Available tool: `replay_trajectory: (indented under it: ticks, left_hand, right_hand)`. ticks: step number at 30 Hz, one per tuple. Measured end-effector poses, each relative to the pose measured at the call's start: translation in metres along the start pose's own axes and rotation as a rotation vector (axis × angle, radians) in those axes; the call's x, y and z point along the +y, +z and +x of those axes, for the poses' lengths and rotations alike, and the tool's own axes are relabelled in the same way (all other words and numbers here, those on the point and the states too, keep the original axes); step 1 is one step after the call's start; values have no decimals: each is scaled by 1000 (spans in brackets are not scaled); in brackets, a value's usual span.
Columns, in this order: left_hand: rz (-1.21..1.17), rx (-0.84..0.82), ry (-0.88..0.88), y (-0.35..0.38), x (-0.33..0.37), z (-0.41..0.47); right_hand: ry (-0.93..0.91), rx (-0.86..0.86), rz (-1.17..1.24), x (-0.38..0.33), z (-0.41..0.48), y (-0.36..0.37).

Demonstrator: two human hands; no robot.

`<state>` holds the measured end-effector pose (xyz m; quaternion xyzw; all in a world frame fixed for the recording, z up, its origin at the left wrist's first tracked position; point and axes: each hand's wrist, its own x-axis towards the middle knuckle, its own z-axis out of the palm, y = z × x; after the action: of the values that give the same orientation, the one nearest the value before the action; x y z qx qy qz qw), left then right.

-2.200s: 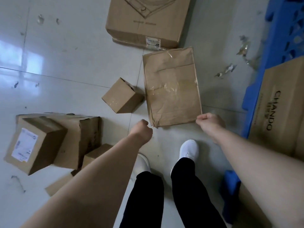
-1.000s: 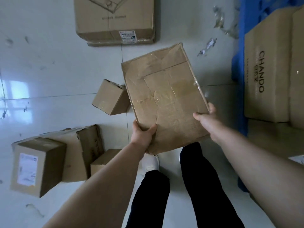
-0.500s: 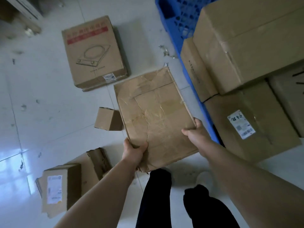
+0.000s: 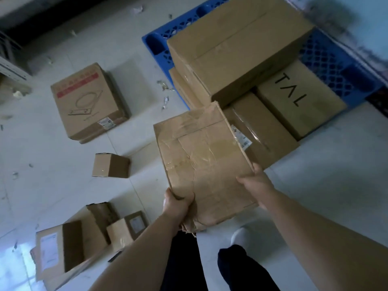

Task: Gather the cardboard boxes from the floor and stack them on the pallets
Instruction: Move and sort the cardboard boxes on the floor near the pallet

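I hold a flat, crumpled cardboard box (image 4: 201,156) with taped seams in front of me, off the floor. My left hand (image 4: 176,203) grips its near left corner. My right hand (image 4: 255,183) clasps its near right edge. The box's far end overlaps the edge of the stack on the blue pallet (image 4: 327,59). On that pallet sit a large plain box (image 4: 237,45), a box marked TAL (image 4: 300,101) and a box with a white label (image 4: 264,131).
On the tiled floor lie a large box with a red stripe and a drawing (image 4: 88,101), a small box (image 4: 111,165), and a cluster of several boxes (image 4: 84,234) at the lower left. Scraps of tape litter the floor. My legs and white shoe (image 4: 241,236) are below.
I gripped the flat box on the floor, lifted it, and turned right with it toward the pallet. The stacked boxes have come into full view.
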<state>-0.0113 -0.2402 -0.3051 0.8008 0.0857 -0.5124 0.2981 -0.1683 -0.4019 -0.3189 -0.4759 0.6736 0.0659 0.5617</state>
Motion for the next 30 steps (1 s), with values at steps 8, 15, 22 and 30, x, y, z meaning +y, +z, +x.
replay_trajectory:
  ticks: [8,15,22,30]
  left_hand:
    - [35,-136,11,85,27,-31]
    - [84,-197,31,141,72,-2]
    - [9,-169,-20,196,90,35]
    - [-45,-77,-50,256,99,60]
  right_hand:
    - [2,103,60,34,22,-96]
    - [30,147,56,6,64,-141]
    - [-26,141,26,-15,133,-172]
    - [-116,85,-120,-29,211,-191]
